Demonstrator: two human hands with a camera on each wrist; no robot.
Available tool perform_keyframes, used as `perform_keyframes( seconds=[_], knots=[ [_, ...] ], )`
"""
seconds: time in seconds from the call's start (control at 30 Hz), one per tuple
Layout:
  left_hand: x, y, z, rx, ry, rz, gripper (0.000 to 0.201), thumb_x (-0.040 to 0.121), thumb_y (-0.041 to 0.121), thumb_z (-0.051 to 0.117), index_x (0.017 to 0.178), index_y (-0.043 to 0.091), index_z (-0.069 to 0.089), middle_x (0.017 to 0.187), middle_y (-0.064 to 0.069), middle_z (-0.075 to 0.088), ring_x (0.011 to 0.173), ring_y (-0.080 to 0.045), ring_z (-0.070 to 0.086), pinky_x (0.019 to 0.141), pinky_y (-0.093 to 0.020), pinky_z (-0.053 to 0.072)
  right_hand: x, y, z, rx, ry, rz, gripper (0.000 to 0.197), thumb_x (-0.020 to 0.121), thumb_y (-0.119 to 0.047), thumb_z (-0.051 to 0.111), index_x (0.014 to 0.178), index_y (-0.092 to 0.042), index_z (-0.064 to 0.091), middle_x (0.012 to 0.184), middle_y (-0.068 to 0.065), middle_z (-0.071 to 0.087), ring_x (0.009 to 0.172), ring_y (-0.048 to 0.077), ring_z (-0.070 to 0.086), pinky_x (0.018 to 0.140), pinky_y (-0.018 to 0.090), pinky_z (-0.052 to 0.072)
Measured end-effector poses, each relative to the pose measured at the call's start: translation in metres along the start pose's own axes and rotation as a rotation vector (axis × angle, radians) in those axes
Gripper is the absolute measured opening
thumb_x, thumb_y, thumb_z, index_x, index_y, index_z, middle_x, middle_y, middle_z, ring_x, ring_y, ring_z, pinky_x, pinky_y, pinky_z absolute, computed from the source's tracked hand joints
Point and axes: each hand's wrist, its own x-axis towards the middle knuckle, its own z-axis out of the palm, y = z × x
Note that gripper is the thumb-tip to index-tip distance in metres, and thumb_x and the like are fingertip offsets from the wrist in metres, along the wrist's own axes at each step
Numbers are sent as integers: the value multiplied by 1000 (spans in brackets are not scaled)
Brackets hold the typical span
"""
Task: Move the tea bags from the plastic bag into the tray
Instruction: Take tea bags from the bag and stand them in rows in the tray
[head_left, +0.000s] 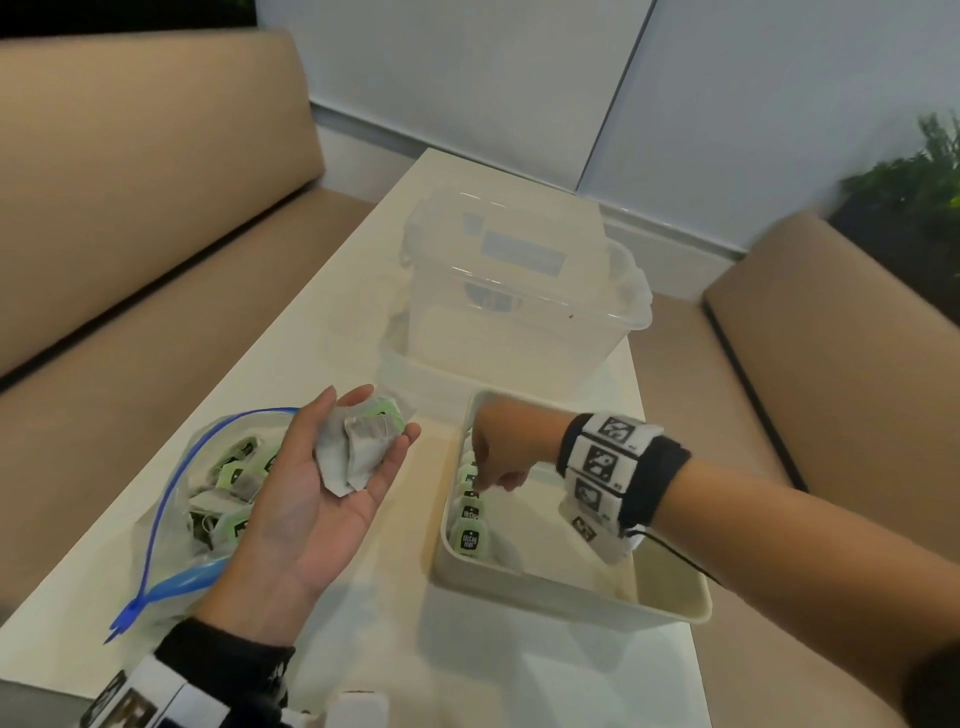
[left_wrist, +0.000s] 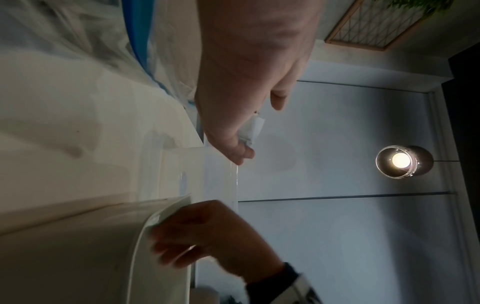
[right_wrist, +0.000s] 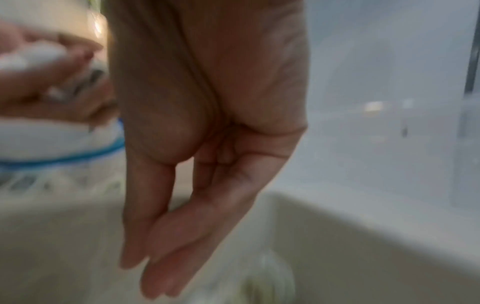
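My left hand (head_left: 311, 499) is palm up between bag and tray, fingers relaxed, with several white tea bags (head_left: 358, 447) lying across it; the left wrist view shows one white corner (left_wrist: 252, 129) past the fingers. The clear plastic bag (head_left: 171, 499) with a blue zip lies open at the left and holds several green-tagged tea bags. My right hand (head_left: 493, 480) reaches down into the cream tray (head_left: 571, 597), straight fingers (right_wrist: 161, 246) pointing at a row of green-tagged tea bags (head_left: 470, 519) along its left wall. Nothing shows between those fingers; the right wrist view is blurred.
A clear lidded plastic box (head_left: 519, 291) stands right behind the tray on the white table (head_left: 467, 675). Tan sofa seats flank the table on both sides. The right part of the tray floor (head_left: 665, 587) is bare. A plant (head_left: 914, 176) is at the far right.
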Motion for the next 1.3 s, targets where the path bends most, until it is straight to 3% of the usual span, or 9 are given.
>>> perform_keyframes(
  seconds=[0.1,0.2,0.3,0.43,0.67,0.97,1.1,1.2,1.3],
  knots=[
    [1,-2,2,-24,-10,-41,34,89,38,54,98,8,69,110,-18,69,95,-39,68,74,-35,59,-26,-6,-38,131,313,-114,18,91,-22,59,84,-7,66,68,-2,68,53,4,62,63,19,56],
    [3,-10,6,-55,-34,-72,37,94,37,48,103,8,68,110,-19,69,99,-38,67,76,-40,58,-46,-23,-56,294,515,-410,11,87,-20,65,92,-11,67,74,-3,65,62,7,64,58,12,51],
    [4,-17,8,-87,-82,-89,39,94,38,45,107,7,67,113,-16,68,105,-32,66,83,-46,55,-53,-36,-54,207,488,-524,27,78,-27,75,101,-15,68,88,-3,62,75,11,63,64,8,44],
    [6,-19,6,-93,-115,-108,47,95,41,41,121,8,62,103,-12,70,85,-22,70,84,-41,55,-51,-42,-48,76,446,-501,30,71,-29,80,94,-13,68,89,-2,59,75,11,59,72,26,49],
    [8,-23,6,-95,-107,-118,50,97,42,39,132,8,52,113,-15,67,85,-26,71,63,-35,59,-60,-36,-42,145,389,-511,28,72,-21,79,92,-13,62,78,-8,61,70,9,56,69,19,45],
    [14,-29,7,-32,1,-54,42,96,40,48,118,6,59,102,-18,69,81,-29,70,79,-44,57,-80,-32,-49,219,630,-599,14,69,-6,68,76,-10,56,63,-3,52,58,14,48,52,12,35],
    [13,-27,8,-19,-56,-62,54,92,48,50,126,7,56,120,-20,64,94,-28,68,83,-43,57,-71,-33,-36,175,573,-579,14,69,-10,70,78,-10,60,65,-1,55,61,17,51,54,17,36],
    [13,-25,8,24,-132,-54,35,78,27,64,108,9,61,99,-16,69,83,-24,70,77,-37,59,-66,-30,-33,186,529,-562,15,70,-12,72,81,-8,64,67,-1,57,63,16,52,55,15,37],
    [14,-26,8,69,-113,-33,44,69,8,62,112,12,58,96,-14,69,83,-24,69,81,-38,56,-64,-27,-30,201,548,-613,13,72,-12,73,83,-9,67,73,-2,58,66,10,53,59,9,39]
  ],
)
